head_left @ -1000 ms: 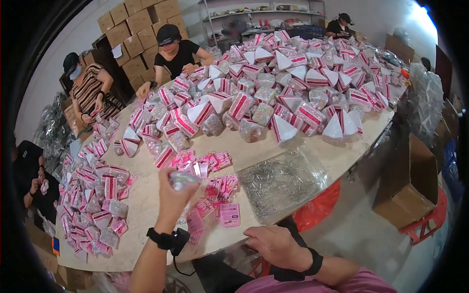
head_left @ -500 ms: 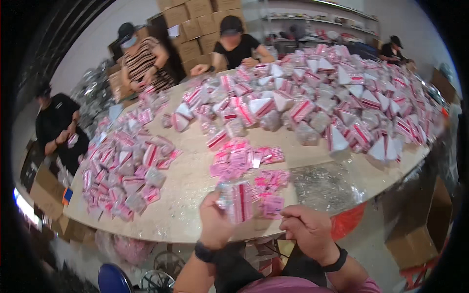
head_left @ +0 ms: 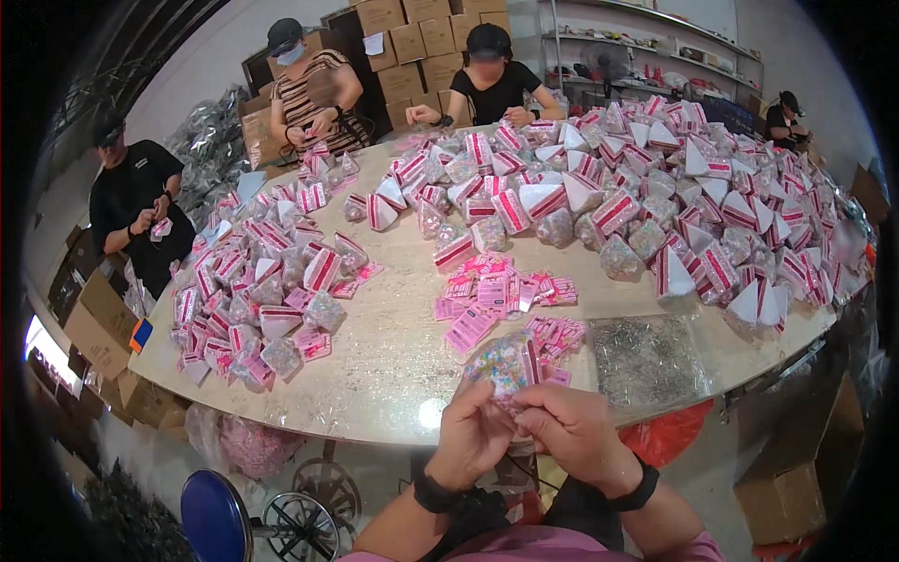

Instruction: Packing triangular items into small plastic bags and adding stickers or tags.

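Close to the table's near edge, my left hand [head_left: 473, 429] is wrapped round the lower part of a small clear plastic bag [head_left: 502, 363]. Multicoloured beads or bits fill it, and a pink-and-white striped strip runs along its right side. Against the bag's lower right corner, the thumb and fingers of my right hand [head_left: 573, 429] are pinched together; what lies between them is hidden. Just beyond the bag are loose pink printed cards [head_left: 487, 295] and a further heap of pink cards [head_left: 559, 334]. Right of these, many thin shiny pieces [head_left: 646, 361] lie on a flat clear plastic sheet.
Similar filled bags make a big pile [head_left: 599, 201] across the table's far and right side, and a smaller pile [head_left: 253, 300] at left. Several people work round the table. A blue stool [head_left: 213, 517] stands below left; an open carton [head_left: 796, 468] is at lower right.
My right hand has come left to the bag and now meets my left hand there. The bag has turned, showing its coloured filling instead of its striped side. The whole view has shifted.
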A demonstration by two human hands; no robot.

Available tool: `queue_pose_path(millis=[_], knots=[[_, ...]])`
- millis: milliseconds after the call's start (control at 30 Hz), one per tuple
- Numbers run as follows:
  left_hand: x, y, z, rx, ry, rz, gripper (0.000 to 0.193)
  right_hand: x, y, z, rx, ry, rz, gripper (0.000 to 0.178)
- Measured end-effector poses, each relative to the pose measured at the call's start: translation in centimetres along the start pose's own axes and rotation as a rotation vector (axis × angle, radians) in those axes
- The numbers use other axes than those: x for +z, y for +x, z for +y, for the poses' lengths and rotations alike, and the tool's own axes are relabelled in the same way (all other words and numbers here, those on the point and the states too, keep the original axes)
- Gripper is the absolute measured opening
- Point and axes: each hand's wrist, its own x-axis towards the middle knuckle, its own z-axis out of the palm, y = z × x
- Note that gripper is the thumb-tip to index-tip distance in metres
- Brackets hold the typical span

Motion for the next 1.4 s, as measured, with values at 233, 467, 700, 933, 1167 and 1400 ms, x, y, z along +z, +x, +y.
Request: queue_pose_path(millis=[233, 467, 700, 933, 1167, 1400], knots=[[-0.7, -0.2, -0.2, 0.270, 0.171, 0.137, 0.049, 0.4, 0.5, -0.8, -0.062, -0.069, 0.068, 0.015], [0.3, -0.8, -0.2, 0.311, 0.160, 0.159, 0.043, 0.3, 0.8, -1.1, -0.046, -0.114, 0.007, 0.019], [0.8, -0.7, 0.0, 0.309, 0.139, 0.193, 0.047, 0.4, 1.0, -1.3, -0.061, -0.122, 0.111, 0.016], [-0.2, -0.8, -0.2, 0.417, 0.326, 0.166, 0.043, 0.3, 1.3, -1.7, 0.006, -0.172, 0.103, 0.014], [0.9, -0.4, -0.6, 0.521, 0.389, 0.183, 0.050, 0.0, 1.5, -1.9, -0.036, -0.224, 0.120, 0.012], [1.1, 0.0, -0.8, 0.559, 0.413, 0.192, 0.054, -0.3, 1.7, -1.5, -0.042, -0.226, 0.132, 0.012]])
